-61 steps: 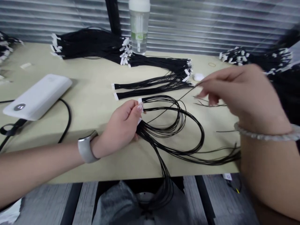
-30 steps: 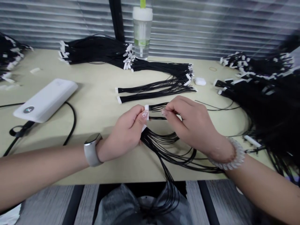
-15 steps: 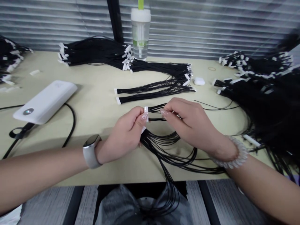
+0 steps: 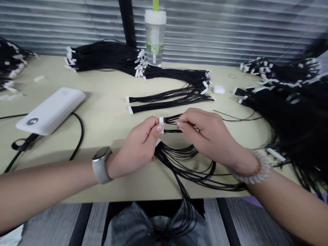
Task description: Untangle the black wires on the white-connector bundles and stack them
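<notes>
My left hand (image 4: 139, 141) is closed, with thumb and finger pinching a white connector housing (image 4: 161, 120). Thin black wires (image 4: 172, 119) run from that housing toward my right hand (image 4: 205, 131), whose thumb and forefinger pinch a wire a short way off. The tip of that pinched wire is too small to make out. Under my left hand a second white connector (image 4: 158, 141) pokes out. Its bundle of black wires (image 4: 179, 167) curves right beneath my right hand, and some strands hang over the table edge to my lap.
Two wire harnesses (image 4: 166, 105) lie just beyond my hands. Further back are a wire bundle (image 4: 102, 56) and a clear cup (image 4: 155, 37). A white power bank (image 4: 51, 111) with a cable lies left; a large wire heap (image 4: 299, 116) lies right, near a small white case (image 4: 218, 89).
The whole view has shifted slightly. Both hands keep nearly the same pose and grip on the connector and wire.
</notes>
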### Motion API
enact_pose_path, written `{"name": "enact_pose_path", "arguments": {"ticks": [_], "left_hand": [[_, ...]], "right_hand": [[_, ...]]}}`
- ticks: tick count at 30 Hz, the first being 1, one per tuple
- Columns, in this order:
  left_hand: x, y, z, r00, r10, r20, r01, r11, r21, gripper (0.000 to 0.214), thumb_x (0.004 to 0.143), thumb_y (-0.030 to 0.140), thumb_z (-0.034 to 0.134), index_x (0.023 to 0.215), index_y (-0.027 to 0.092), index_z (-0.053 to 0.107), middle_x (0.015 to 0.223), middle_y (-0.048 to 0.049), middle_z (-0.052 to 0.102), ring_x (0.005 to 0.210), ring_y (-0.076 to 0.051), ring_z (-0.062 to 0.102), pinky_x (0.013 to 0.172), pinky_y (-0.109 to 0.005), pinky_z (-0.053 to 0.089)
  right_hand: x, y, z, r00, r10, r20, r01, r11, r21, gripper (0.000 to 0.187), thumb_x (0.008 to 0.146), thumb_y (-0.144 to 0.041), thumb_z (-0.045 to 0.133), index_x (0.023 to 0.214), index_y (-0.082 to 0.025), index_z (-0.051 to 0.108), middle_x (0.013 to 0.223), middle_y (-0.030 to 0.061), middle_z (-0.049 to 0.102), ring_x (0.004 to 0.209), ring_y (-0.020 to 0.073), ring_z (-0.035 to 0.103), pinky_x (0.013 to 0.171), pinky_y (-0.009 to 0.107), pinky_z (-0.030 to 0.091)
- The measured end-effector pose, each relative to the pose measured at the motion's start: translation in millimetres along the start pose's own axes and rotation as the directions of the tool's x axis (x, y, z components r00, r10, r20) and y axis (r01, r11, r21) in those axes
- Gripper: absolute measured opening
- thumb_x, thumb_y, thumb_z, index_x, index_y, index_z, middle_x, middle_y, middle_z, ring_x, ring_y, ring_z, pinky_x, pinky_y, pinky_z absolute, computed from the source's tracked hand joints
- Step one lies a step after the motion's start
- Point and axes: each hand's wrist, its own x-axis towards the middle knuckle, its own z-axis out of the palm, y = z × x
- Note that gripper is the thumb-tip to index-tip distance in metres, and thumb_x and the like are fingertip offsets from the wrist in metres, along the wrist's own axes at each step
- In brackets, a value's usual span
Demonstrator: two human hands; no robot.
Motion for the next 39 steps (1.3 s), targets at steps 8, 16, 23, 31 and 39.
{"name": "enact_pose_path", "arguments": {"ticks": [8, 16, 23, 31, 39], "left_hand": [[-2.2, -0.3, 0.3, 0.999, 0.003, 0.052, 0.000, 0.998, -0.065, 0.027, 0.090, 0.036, 0.032, 0.070, 0.019, 0.037, 0.057, 0.0047, 0.039, 0.041, -0.006, 0.037, 0.038, -0.019, 0.033], [-2.6, 2.7, -0.8, 0.998, 0.028, 0.063, -0.032, 0.998, 0.058, 0.027, 0.090, 0.033, 0.032, 0.068, 0.019, 0.038, 0.053, 0.0047, 0.039, 0.045, -0.008, 0.037, 0.042, -0.020, 0.033], [-1.3, 1.0, 0.1, 0.998, 0.004, 0.070, -0.003, 1.000, -0.016, 0.028, 0.090, 0.036, 0.033, 0.068, 0.018, 0.038, 0.054, 0.0048, 0.039, 0.042, -0.006, 0.039, 0.039, -0.019, 0.034], [1.3, -1.0, 0.8, 0.993, -0.114, -0.040, 0.105, 0.980, -0.170, 0.030, 0.088, 0.041, 0.036, 0.069, 0.019, 0.041, 0.055, 0.0039, 0.041, 0.039, -0.006, 0.041, 0.033, -0.016, 0.036], [11.2, -5.0, -1.3, 0.961, -0.189, -0.201, 0.152, 0.970, -0.188, 0.032, 0.087, 0.046, 0.036, 0.074, 0.018, 0.046, 0.065, 0.0012, 0.049, 0.039, -0.005, 0.044, 0.030, -0.015, 0.038]], "right_hand": [[-2.1, 0.3, 4.0, 0.999, 0.016, 0.043, -0.011, 0.994, -0.109, 0.018, 0.087, -0.023, 0.038, 0.082, -0.014, 0.053, 0.079, 0.0024, 0.054, 0.069, 0.0103, 0.046, 0.064, 0.024, 0.035], [-5.1, -3.2, 8.0, 0.999, -0.021, 0.032, 0.026, 0.987, -0.158, 0.021, 0.087, -0.023, 0.036, 0.084, -0.014, 0.055, 0.078, 0.0023, 0.053, 0.067, 0.0099, 0.045, 0.062, 0.024, 0.034], [-1.0, -0.6, 4.7, 0.999, -0.019, 0.031, 0.024, 0.982, -0.188, 0.020, 0.086, -0.025, 0.041, 0.080, -0.016, 0.058, 0.074, 0.0009, 0.056, 0.066, 0.0093, 0.048, 0.059, 0.023, 0.033], [1.3, 14.4, -22.0, 0.998, 0.014, -0.054, -0.028, 0.967, -0.254, 0.032, 0.067, -0.041, 0.067, 0.083, -0.018, 0.052, 0.079, 0.0031, 0.054, 0.064, 0.0121, 0.046, 0.057, 0.025, 0.033], [-7.0, 8.3, -46.4, 0.967, 0.083, 0.239, -0.063, 0.994, -0.087, 0.046, 0.078, -0.046, 0.053, 0.049, -0.015, 0.036, 0.044, -0.0039, 0.028, 0.045, 0.0051, 0.024, 0.043, 0.022, 0.021]]}}
